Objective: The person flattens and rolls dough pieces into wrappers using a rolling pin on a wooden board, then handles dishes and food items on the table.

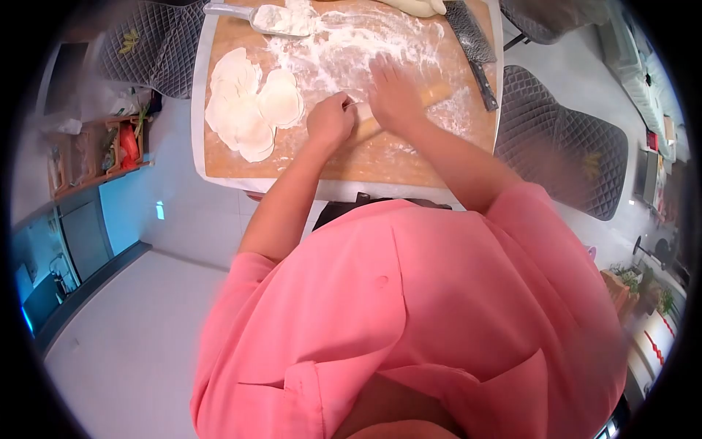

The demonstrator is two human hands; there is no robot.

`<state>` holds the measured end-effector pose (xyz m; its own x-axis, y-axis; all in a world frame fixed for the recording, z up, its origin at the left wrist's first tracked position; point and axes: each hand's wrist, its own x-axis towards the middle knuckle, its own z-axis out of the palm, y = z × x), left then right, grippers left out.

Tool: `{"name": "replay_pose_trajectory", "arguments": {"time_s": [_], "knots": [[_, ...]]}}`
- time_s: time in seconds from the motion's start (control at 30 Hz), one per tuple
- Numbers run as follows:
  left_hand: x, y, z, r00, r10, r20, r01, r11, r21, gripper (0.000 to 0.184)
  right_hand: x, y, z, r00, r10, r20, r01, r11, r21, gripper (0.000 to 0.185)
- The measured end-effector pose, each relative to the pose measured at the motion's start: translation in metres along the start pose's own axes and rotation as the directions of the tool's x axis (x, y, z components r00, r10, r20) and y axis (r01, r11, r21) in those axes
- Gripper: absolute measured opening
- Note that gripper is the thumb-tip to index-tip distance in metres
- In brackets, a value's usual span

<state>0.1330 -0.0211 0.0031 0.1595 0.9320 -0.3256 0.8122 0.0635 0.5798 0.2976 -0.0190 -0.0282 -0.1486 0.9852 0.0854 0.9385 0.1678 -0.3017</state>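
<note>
My left hand (333, 121) rests on the floury board with its fingers closed, pinching the edge of a thin dough wrapper (361, 111). Stretched flat, my right hand (395, 95) lies across a wooden rolling pin (436, 94), its fingers slightly blurred and pointing away from me. The pin runs slantwise under that palm, its near end showing between my hands. Most of the wrapper is hidden by my hands and the pin. Left of my left hand, several rolled dough wrappers (245, 117) lie in overlapping piles.
A metal scoop (281, 20) with flour lies at the board's far left. At the far edge is a larger piece of dough (415, 6). A dark-handled cleaver (472, 44) lies along the right side. Quilted chairs (563, 146) stand beside the table.
</note>
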Motion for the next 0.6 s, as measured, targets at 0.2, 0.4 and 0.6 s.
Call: {"name": "replay_pose_trajectory", "arguments": {"time_s": [0.2,0.4,0.6], "knots": [[-0.011,-0.036,0.015,0.997,-0.052,-0.052,0.035,0.957,-0.287,0.024,-0.063,0.009,-0.006,0.993,-0.095,0.069,0.098,0.994,-0.046,0.048],[-0.013,-0.007,0.001,0.995,0.07,-0.076,-0.07,0.998,-0.001,0.022,0.018,-0.007,0.008,0.999,-0.029,-0.026,0.027,0.998,-0.048,0.05],[-0.016,-0.04,0.007,0.978,0.06,-0.2,-0.067,0.997,-0.029,0.017,-0.085,0.014,-0.02,0.967,-0.25,-0.056,0.251,0.967,0.027,0.057]]}}
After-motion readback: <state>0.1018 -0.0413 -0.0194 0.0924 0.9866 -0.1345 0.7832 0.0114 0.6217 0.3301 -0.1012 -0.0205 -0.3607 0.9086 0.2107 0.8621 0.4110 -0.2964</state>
